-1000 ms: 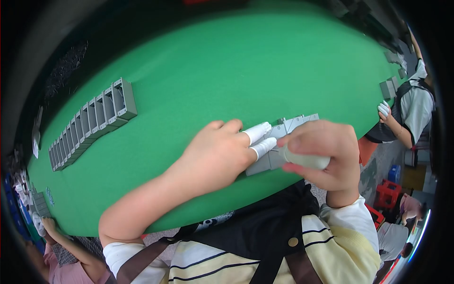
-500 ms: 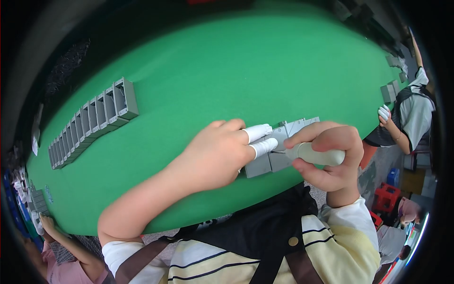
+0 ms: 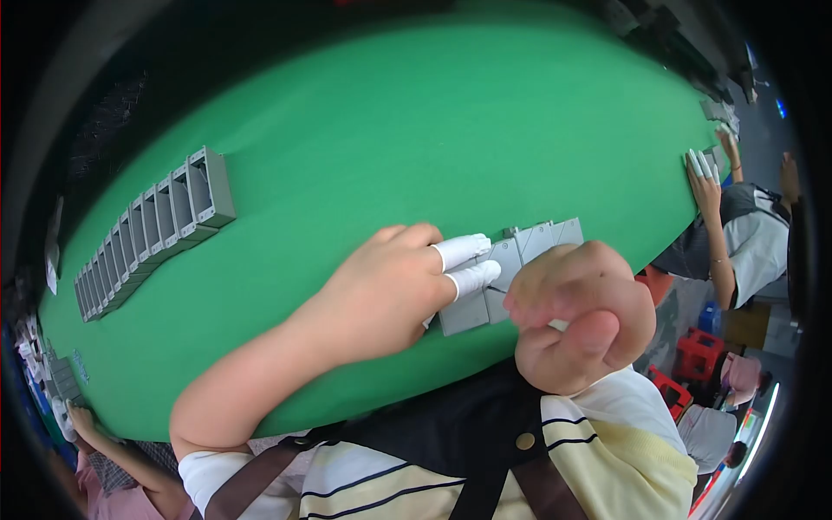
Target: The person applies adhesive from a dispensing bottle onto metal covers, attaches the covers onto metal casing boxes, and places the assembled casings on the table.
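My left hand (image 3: pixel 381 286) rests over a group of grey plastic boxes (image 3: pixel 468 315). Its first two fingers wear white finger covers and press on the boxes, with the thumb mostly hidden at their near left side. My right hand (image 3: pixel 585 308), blurred, is closed round a white-handled tool (image 3: pixel 559 325) above the right part of the same group. Only a sliver of the handle shows between the fingers, and its working end is hidden. Past the right hand, more grey box faces with small round holes stick out.
A long row of open-topped grey boxes (image 3: pixel 156 234) stands at the left of the green table (image 3: pixel 416 121). At the right edge a co-worker's hand (image 3: pixel 704 178) touches grey parts; another person's hand (image 3: pixel 82 420) is at lower left. Red stools (image 3: pixel 698 351) stand behind.
My right hand has turned over round the tool, covering most of its white handle. My left hand stays on the boxes. The co-worker at right has reached onto the table.
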`<state>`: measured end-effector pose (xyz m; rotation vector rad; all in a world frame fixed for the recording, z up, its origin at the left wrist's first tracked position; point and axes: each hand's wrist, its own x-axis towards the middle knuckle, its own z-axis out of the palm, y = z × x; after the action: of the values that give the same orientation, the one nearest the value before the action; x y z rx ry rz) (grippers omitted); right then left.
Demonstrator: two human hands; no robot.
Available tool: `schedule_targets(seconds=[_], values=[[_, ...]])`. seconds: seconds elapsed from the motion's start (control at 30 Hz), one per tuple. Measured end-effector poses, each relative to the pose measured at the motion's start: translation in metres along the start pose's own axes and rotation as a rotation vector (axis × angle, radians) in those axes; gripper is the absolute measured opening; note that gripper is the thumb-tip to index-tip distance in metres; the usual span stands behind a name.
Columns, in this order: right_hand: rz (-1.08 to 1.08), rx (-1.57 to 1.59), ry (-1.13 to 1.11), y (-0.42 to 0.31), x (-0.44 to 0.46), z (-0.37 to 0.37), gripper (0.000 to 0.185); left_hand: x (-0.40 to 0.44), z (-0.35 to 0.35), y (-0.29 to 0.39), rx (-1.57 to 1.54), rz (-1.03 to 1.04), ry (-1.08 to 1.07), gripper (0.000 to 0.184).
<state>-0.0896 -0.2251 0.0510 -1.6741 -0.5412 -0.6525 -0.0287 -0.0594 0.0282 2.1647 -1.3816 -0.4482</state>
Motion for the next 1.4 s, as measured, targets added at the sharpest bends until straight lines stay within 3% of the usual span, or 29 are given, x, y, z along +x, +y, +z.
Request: schedule_targets(seconds=[0.27,0.4,0.57,0.7,0.8,0.87,0.97,1.07,1.17,1.3,1.4], values=[[-0.018,0.2,-0.072,0.002,0.003,-0.002,0.026,0.002,-0.002,0.002,-0.006,0.002,-0.047,0.076],[-0.002,0.195,-0.169,0.0,0.015,-0.006,0.04,0.005,-0.006,0.003,0.018,-0.013,-0.087,0.064],[0.085,0.396,-0.367,0.006,0.026,-0.022,0.034,0.005,-0.005,0.005,0.045,-0.019,-0.094,0.052],[0.058,0.487,-0.433,0.014,0.029,-0.025,0.03,0.004,-0.005,0.003,0.035,-0.012,-0.083,0.058],[0.079,0.483,-0.367,0.013,0.022,-0.026,0.029,0.002,-0.005,0.003,0.037,-0.011,-0.097,0.066],[0.005,0.452,-0.297,0.012,0.013,-0.017,0.018,0.002,-0.004,0.004,0.048,-0.009,-0.074,0.072],[0.093,0.324,-0.214,0.0,0.008,-0.015,0.01,0.001,0.0,0.002,0.018,0.008,-0.015,0.072],[0.168,0.271,-0.186,-0.004,0.003,-0.02,0.018,-0.001,0.001,0.001,0.072,0.025,0.006,0.068],[0.087,0.01,-0.358,0.0,0.012,-0.036,0.04,-0.001,-0.002,0.004,0.071,0.021,-0.001,0.064],[0.162,-0.145,-0.336,0.001,0.002,-0.046,0.059,0.0,0.005,0.007,0.016,0.007,0.098,0.062],[0.111,-0.121,-0.175,-0.002,-0.006,-0.049,0.059,-0.001,0.007,0.009,0.046,0.011,0.127,0.06]])
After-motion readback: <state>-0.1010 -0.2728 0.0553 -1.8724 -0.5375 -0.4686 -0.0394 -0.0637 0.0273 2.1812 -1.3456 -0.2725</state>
